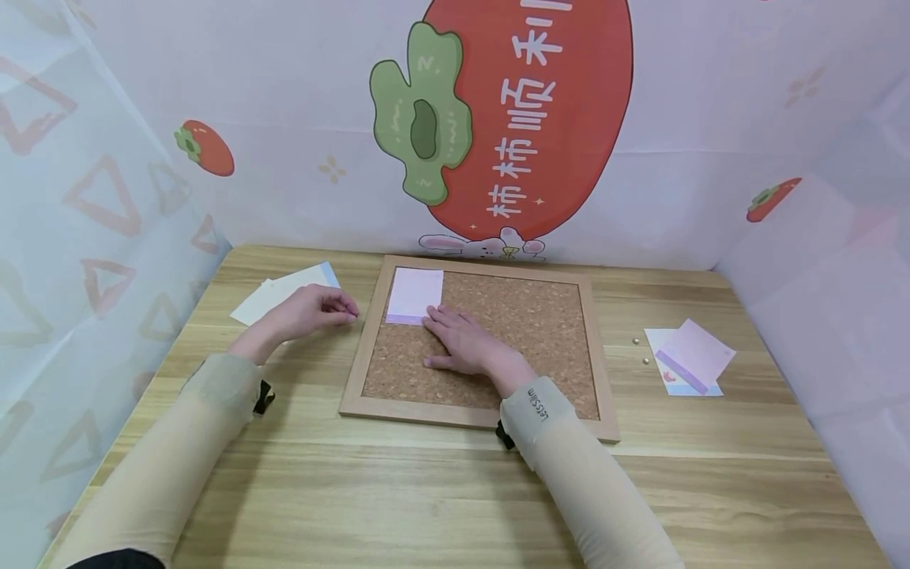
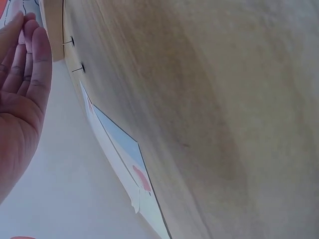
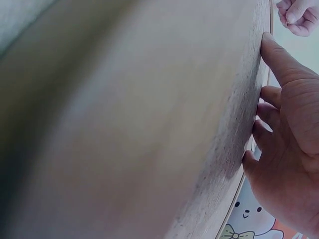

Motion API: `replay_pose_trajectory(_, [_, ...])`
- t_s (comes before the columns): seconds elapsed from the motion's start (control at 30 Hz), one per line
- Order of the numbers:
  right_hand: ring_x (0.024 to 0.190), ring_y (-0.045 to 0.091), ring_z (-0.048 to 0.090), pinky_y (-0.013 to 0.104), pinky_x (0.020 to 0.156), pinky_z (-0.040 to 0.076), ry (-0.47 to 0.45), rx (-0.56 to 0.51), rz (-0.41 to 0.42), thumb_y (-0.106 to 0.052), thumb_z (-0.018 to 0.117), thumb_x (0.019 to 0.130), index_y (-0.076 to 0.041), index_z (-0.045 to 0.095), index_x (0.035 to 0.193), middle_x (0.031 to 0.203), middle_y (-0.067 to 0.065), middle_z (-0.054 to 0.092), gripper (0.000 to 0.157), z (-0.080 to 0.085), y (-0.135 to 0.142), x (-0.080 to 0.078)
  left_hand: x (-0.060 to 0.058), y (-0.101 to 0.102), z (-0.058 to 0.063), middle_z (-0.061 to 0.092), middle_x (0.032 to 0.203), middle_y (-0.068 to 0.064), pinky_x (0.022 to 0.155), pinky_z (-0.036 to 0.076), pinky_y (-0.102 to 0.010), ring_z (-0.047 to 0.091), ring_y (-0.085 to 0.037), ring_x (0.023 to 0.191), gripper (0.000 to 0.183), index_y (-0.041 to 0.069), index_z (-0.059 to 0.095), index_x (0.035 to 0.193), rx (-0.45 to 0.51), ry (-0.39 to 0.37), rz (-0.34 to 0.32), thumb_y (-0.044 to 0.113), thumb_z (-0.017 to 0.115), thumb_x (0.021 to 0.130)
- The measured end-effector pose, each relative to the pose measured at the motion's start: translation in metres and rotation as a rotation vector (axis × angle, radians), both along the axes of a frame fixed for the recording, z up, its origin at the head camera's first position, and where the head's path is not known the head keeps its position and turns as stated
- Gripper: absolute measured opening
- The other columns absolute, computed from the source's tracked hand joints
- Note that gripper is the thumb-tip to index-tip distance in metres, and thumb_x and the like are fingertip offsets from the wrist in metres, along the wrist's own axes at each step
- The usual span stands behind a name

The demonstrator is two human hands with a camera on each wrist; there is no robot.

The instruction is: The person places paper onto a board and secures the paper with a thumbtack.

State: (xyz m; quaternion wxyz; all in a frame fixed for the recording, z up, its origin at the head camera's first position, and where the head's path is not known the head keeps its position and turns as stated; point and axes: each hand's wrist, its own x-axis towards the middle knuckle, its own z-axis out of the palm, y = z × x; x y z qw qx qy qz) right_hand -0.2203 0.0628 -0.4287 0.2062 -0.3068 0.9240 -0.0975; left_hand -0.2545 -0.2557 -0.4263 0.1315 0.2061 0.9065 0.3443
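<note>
A cork board [image 1: 529, 332] in a wooden frame lies on the table. A pale pink sheet [image 1: 415, 291] with a purple strip sits in its upper left corner. My right hand [image 1: 465, 341] rests on the cork with spread fingers, fingertips at the sheet's lower right corner. Just left of the frame, my left hand [image 1: 313, 310] is raised with thumb and fingertips together, pinching a tiny pin that the fingers mostly hide. Below that hand, the left wrist view shows pushpins [image 2: 79, 67] on the tabletop, points up.
White and blue sheets [image 1: 284, 288] lie overlapping behind the left hand. Right of the board, a pink sheet [image 1: 700, 352] overlaps a white and blue card [image 1: 675, 383], with two small gold pins [image 1: 645, 361] beside them. A printed cloth [image 1: 298, 118] stands behind the table [image 1: 370, 498].
</note>
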Motion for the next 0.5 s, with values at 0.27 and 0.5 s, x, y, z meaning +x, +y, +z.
replay_pose_trajectory(0.27, [0.159,0.018,0.002,0.041,0.130,0.005,-0.001,-0.014,-0.002,-0.052,0.051,0.100,-0.020,0.017,0.161,0.171,-0.002,0.007,0.077,0.000,0.000,0.001,0.001,0.003,0.005,0.078,0.101,-0.007,0.079,0.057,-0.029,0.071,-0.017,0.091,0.018,0.009,0.075,0.107,-0.002,-0.028,0.053,0.021,0.069,0.095])
replay_pose_trajectory(0.5, [0.159,0.018,0.002,0.041,0.130,0.006,0.002,-0.017,0.000,-0.052,0.051,0.100,-0.019,0.017,0.161,0.171,-0.002,0.007,0.078,0.000,0.001,0.001,0.001,0.007,0.012,0.078,0.101,-0.007,0.079,0.056,-0.030,0.070,-0.016,0.088,0.020,0.010,0.076,0.109,-0.012,-0.012,0.069,0.024,0.069,0.095])
